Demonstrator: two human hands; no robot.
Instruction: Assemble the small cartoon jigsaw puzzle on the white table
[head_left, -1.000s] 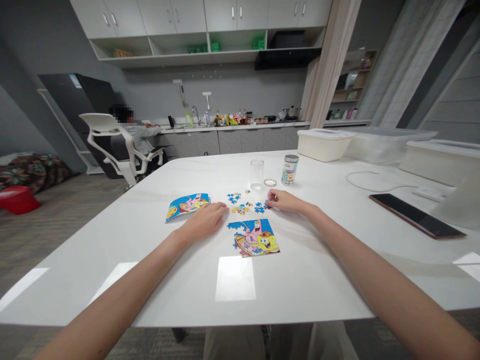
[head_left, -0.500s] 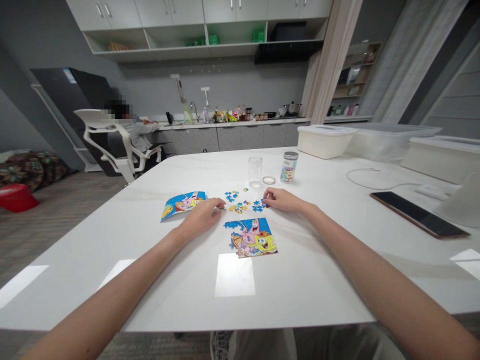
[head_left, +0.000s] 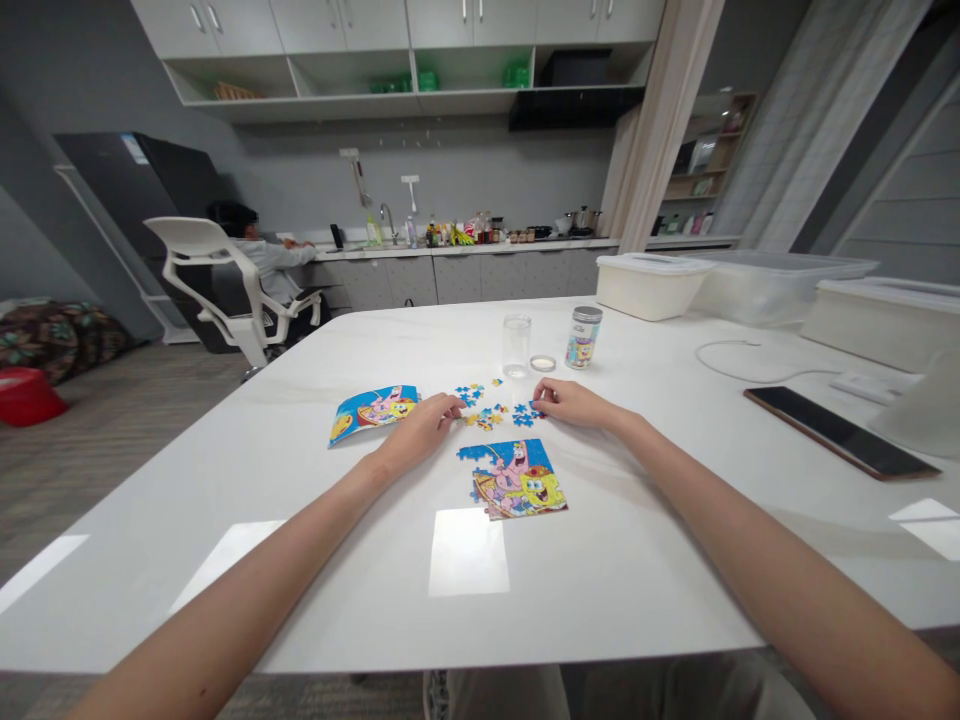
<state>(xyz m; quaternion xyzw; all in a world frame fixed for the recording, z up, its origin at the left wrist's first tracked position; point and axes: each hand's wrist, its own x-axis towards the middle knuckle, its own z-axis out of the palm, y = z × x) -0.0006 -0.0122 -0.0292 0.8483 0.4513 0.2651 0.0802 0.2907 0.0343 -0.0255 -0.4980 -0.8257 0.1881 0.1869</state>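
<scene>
The joined puzzle (head_left: 517, 482) was printed in blue, pink and yellow with brown touches, and the picture sheet (head_left: 375, 410) wore the same blue, pink and yellow. Loose pieces (head_left: 486, 418) mixed blue with yellow (a few flecked with red) over a white worktop (head_left: 360, 590). The flat device (head_left: 840, 432) was black with a brown rim, the bucket (head_left: 30, 397) red, and the bundled cloth (head_left: 64, 343) dark brown with a paler blotchy pattern.
</scene>
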